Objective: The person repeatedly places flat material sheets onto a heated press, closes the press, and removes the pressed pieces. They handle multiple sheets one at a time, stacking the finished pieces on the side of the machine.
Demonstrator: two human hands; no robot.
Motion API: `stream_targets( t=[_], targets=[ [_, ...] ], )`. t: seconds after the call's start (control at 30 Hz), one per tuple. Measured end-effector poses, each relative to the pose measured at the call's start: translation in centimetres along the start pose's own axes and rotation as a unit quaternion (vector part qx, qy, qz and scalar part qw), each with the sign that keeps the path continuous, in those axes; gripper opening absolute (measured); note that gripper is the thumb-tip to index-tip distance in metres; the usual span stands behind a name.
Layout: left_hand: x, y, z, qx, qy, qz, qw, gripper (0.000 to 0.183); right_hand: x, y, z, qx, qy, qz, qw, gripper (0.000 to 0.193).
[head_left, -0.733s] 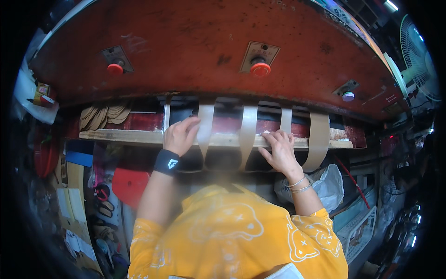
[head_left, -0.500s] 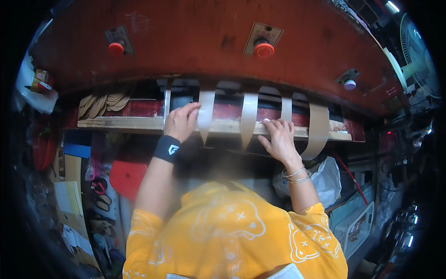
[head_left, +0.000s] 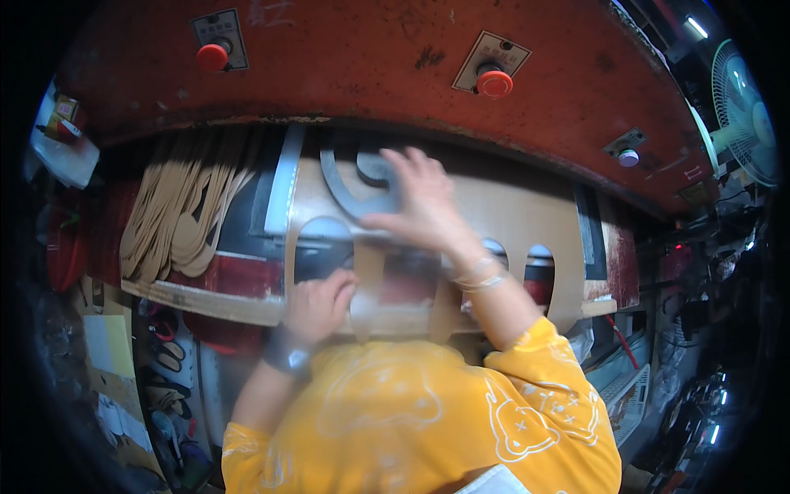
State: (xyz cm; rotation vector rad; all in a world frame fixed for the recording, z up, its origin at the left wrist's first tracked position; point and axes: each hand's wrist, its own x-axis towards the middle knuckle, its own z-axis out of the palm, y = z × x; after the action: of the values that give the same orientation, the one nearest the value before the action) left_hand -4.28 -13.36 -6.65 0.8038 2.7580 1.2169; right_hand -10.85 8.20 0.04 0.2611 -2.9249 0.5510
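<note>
A brown sheet [head_left: 510, 193] lies across the machine bed, its near part cut into rounded openings with narrow strips between them. On it rests a grey curved cutting die [head_left: 341, 185], partly covered by my right hand [head_left: 420, 202]. The thumb and fingers of that hand are spread around the die's right side, slightly blurred. My left hand [head_left: 317, 306] is at the near edge of the bed, fingers curled in against a strip of the sheet; their tips are hard to see. Left of the sheet lies a pile of brown insole-shaped pieces [head_left: 177, 218].
A red machine beam [head_left: 354, 74] spans the far side, bearing two red push buttons [head_left: 494, 82] and a pale purple knob [head_left: 628, 157]. A wooden rail [head_left: 206, 306] edges the bed. At far right stands a fan [head_left: 741, 115]; a white basket [head_left: 634, 403] sits low right.
The sheet now lies farther out over the bed, and the die and insole pile show in full. My right hand has gone from the rail to the die; my left stays near the rail.
</note>
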Motion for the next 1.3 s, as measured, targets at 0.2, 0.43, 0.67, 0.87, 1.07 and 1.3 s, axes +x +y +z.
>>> stream_targets(
  t=[0.2,0.43,0.67,0.87,1.07,1.3],
  targets=[
    [0.3,0.5,-0.9,-0.017,-0.065,-0.05,0.996,0.013,6.5,-2.2,3.3,0.038,-0.03,0.039,0.998,0.086],
    [1.2,0.4,-1.3,-0.043,-0.095,-0.007,0.995,0.019,3.7,4.7,-2.3,0.195,-0.031,0.028,0.98,0.076],
    [1.8,0.0,-1.3,-0.039,-0.122,0.016,0.992,0.018,1.7,5.8,-1.6,0.0,-0.002,0.079,0.997,0.073],
    [1.5,0.2,-0.9,-0.039,-0.105,0.012,0.994,0.018,1.1,7.2,-1.1,0.016,0.02,0.061,0.998,0.071],
    [0.0,0.8,0.1,-0.046,-0.1,-0.054,0.992,0.019,-1.3,16.2,-6.1,0.01,0.489,0.069,0.869,0.062],
    [-0.7,-1.4,1.1,-0.014,0.027,0.074,0.997,0.012,-2.1,22.4,-16.2,-0.051,0.652,0.198,0.73,0.067]
  ],
)
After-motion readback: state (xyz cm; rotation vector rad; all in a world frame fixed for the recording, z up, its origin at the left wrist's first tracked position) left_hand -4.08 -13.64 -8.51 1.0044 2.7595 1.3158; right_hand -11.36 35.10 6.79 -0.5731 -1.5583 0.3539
